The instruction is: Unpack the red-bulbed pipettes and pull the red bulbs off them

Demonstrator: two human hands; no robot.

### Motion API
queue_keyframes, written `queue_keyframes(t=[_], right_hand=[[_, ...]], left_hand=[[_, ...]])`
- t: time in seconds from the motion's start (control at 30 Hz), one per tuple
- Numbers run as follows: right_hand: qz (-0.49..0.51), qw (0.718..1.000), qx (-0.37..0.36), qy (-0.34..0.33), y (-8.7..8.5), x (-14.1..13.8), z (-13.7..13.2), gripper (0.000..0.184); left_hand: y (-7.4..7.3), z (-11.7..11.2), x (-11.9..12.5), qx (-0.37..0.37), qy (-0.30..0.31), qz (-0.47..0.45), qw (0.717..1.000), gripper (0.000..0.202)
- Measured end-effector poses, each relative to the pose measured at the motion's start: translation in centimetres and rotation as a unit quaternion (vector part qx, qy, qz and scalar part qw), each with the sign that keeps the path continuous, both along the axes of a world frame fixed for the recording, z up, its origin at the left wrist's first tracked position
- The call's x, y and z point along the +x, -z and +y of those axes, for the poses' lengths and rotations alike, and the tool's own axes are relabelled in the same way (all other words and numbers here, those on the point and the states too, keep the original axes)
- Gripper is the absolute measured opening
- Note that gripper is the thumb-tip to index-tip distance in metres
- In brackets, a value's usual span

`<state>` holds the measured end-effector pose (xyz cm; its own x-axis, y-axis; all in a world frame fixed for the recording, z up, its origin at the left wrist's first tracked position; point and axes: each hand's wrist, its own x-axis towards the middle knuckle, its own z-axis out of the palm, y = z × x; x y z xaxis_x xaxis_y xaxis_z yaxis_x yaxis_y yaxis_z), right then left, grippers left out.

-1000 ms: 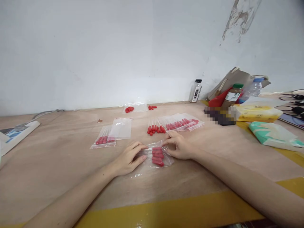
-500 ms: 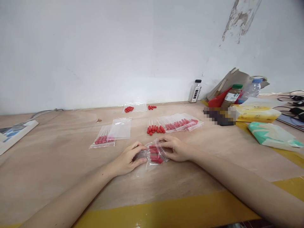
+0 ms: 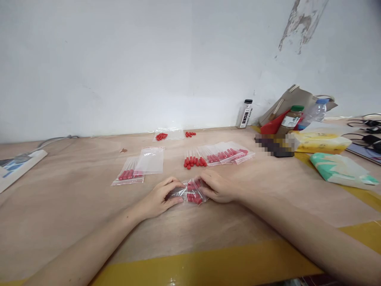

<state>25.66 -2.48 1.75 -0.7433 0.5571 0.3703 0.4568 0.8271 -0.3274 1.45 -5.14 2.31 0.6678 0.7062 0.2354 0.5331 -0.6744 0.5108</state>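
Viewed through one head-worn camera, from above the near side of the bench (image 3: 154,234). Faced forward and down, roughly square to the wall (image 3: 119,67), with nearly the upper half given to it. Took in the left forearm (image 3: 98,240) and right forearm (image 3: 291,224) closest, from the lower corners; the clear bag (image 3: 194,194) below centre, at middle range; the black-capped bottle (image 3: 245,115) by the wall, farther off.

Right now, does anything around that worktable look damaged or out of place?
Yes. The wall, upper right, has a rough brownish patch where its smooth white surface seems peeled away. A small brown mark interrupts the plain tabletop toward the back, left of centre; I can't tell whether it's a scrap or damage.
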Motion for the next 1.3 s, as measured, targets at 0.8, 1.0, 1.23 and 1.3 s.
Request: queue_keyframes(t=[0.8, 1.0, 1.23, 1.3], right_hand=[[0.102, 0.989, -0.103, -0.011, -0.1, 1.9, 0.6, 0.019], [0.140, 0.964, -0.219, -0.054, 0.4, 1.9, 0.6, 0.019], [0.090, 0.984, -0.154, -0.011, -0.1, 0.9, 0.5, 0.026], [0.081, 0.990, -0.119, 0.009, -0.3, 0.7, 0.4, 0.020]], left_hand=[[0.1, 0.0, -0.1, 0.006, -0.019, 0.006, 1.000, 0.028], [0.2, 0.1, -0.2, 0.008, -0.023, 0.005, 1.000, 0.029], [0.1, 0.1, -0.1, 0.007, -0.020, 0.011, 1.000, 0.029], [0.0, 0.0, -0.1, 0.006, -0.017, 0.012, 1.000, 0.028]])
